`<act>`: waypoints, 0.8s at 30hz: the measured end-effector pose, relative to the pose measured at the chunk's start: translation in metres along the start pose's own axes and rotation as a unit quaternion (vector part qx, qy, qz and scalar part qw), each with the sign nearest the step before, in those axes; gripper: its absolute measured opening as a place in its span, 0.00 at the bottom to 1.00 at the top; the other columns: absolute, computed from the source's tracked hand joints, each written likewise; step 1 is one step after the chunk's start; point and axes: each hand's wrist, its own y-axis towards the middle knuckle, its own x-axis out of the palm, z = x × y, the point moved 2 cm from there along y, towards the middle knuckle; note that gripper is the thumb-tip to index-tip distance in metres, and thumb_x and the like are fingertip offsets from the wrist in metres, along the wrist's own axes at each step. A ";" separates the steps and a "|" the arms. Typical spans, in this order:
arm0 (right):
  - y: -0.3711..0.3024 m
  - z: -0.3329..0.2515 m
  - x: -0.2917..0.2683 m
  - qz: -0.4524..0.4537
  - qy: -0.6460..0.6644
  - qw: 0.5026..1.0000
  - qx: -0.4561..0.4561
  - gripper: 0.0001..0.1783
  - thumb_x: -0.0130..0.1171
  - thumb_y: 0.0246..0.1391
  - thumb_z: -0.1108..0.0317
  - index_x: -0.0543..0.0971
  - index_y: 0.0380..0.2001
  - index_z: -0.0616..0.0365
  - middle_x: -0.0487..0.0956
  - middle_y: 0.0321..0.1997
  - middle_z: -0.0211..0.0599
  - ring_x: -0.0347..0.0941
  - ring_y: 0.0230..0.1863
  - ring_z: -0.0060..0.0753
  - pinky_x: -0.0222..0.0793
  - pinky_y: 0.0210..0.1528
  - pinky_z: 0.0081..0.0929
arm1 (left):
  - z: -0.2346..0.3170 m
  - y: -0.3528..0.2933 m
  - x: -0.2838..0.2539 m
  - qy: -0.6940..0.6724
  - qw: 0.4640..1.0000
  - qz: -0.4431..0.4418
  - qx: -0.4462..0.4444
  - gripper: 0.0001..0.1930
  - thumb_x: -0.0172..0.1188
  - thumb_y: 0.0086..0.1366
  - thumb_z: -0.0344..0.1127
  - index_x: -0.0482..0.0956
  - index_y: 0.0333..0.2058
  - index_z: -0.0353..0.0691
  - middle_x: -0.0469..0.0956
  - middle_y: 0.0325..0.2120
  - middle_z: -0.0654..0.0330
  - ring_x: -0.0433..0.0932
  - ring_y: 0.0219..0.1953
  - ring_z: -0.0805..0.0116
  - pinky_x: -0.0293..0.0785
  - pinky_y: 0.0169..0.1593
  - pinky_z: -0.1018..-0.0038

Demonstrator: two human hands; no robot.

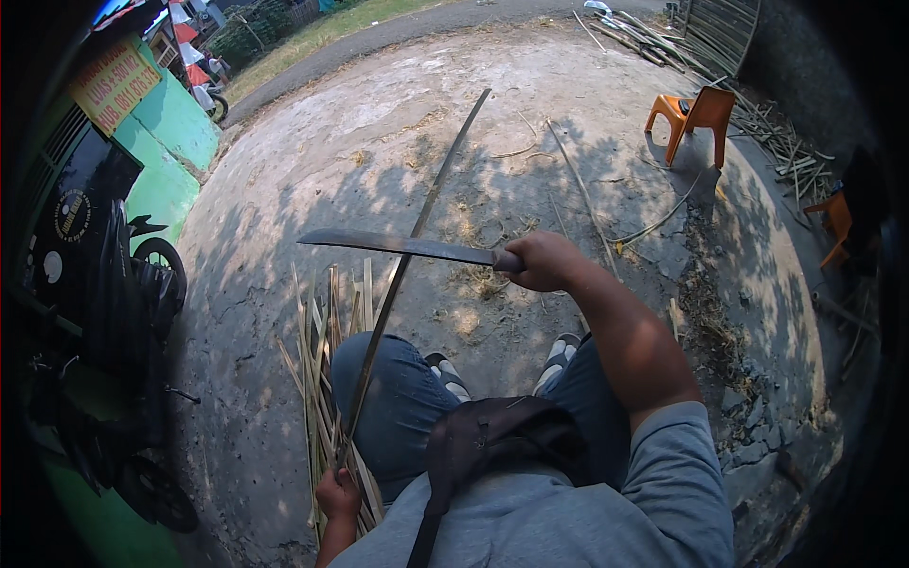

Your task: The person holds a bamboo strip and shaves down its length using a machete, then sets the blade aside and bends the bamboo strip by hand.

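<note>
Machete (407, 246) work is in hand: the right hand (542, 262) is clenched around the handle, with the blade running out flat to its left and crossing over a long bamboo strip (417, 237). The left hand (338, 495), low by the left knee (383, 398), grips the near end of that strip, which slants up and away past the blade toward the far ground. A bundle of split strips (317, 369) lies on the concrete (284, 189) just beside the left hand, under the knee. To my eye the main risk is the blade sliding down the strip toward the left hand or the knee, should the edge skate along the smooth surface instead of biting. The strip is long and thin, so it may flex or twist in the grip and throw the cut off line. A parked motorbike (114, 312) stands well to the left, an orange chair (696, 118) far beyond the right hand.
</note>
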 end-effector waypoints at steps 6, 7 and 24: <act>-0.002 -0.004 -0.003 -0.002 0.008 1.000 0.005 0.10 0.69 0.53 0.56 0.85 0.36 0.46 0.85 0.33 0.42 0.82 0.38 0.52 0.76 0.41 0.47 | 0.000 -0.001 0.000 -0.011 1.000 -0.013 -0.009 0.39 0.44 0.72 0.71 0.76 0.26 0.36 0.75 0.19 0.44 0.78 0.26 0.35 0.68 0.29 0.50; -0.002 -0.005 -0.004 -0.002 0.008 1.000 0.005 0.10 0.69 0.53 0.56 0.85 0.36 0.46 0.85 0.33 0.42 0.82 0.38 0.52 0.76 0.41 0.47 | -0.002 -0.001 0.001 -0.010 1.000 -0.009 -0.005 0.39 0.44 0.72 0.71 0.77 0.26 0.36 0.75 0.19 0.44 0.78 0.26 0.35 0.69 0.29 0.50; 0.003 0.001 0.003 -0.002 0.001 1.000 -0.006 0.11 0.69 0.53 0.56 0.86 0.37 0.46 0.85 0.33 0.43 0.82 0.37 0.54 0.76 0.40 0.48 | 0.002 0.001 0.001 -0.008 1.000 -0.002 -0.004 0.40 0.43 0.71 0.72 0.76 0.26 0.36 0.75 0.19 0.43 0.78 0.27 0.33 0.68 0.29 0.48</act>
